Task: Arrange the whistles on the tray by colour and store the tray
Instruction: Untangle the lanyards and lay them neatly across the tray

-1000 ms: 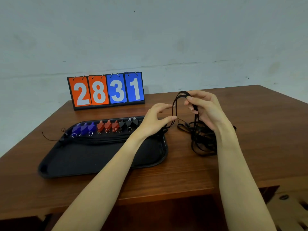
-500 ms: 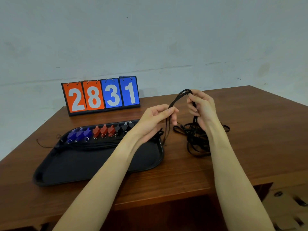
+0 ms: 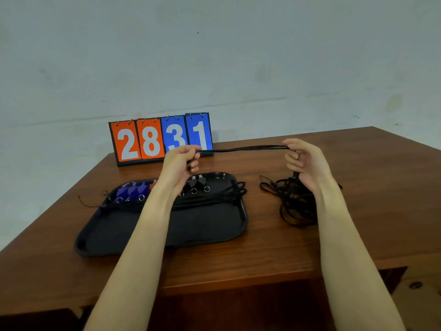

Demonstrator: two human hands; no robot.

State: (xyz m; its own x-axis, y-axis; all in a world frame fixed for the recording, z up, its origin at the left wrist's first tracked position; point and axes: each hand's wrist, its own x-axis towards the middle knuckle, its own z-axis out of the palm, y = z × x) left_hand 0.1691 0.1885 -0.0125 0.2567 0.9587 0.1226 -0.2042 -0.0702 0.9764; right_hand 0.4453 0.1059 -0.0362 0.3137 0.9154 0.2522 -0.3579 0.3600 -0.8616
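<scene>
While I hold a black cord (image 3: 243, 148) stretched level between both hands, my left hand (image 3: 179, 166) pinches one end with its fingers curled round it and my right hand (image 3: 304, 163) grips the other, the slack dropping from that fist into the tangle of cords (image 3: 291, 201) lying on the table (image 3: 358, 223) towards its right edge. To do this well, I judge I should keep the cord taut and draw it slowly, so it slips free of the tangle without pulling knots tight. The whistles (image 3: 133, 191) sit in a row along the far edge of the black tray (image 3: 210, 232), blue at the left, then red, then black, with their cords bunched in front of them. The number board (image 3: 161, 139) stands at the table's far edge. Half a second ago my hands were close together with the cord looped up over my right fingers; now they are spread wide apart and lifted higher, and the loop is pulled out straight.
</scene>
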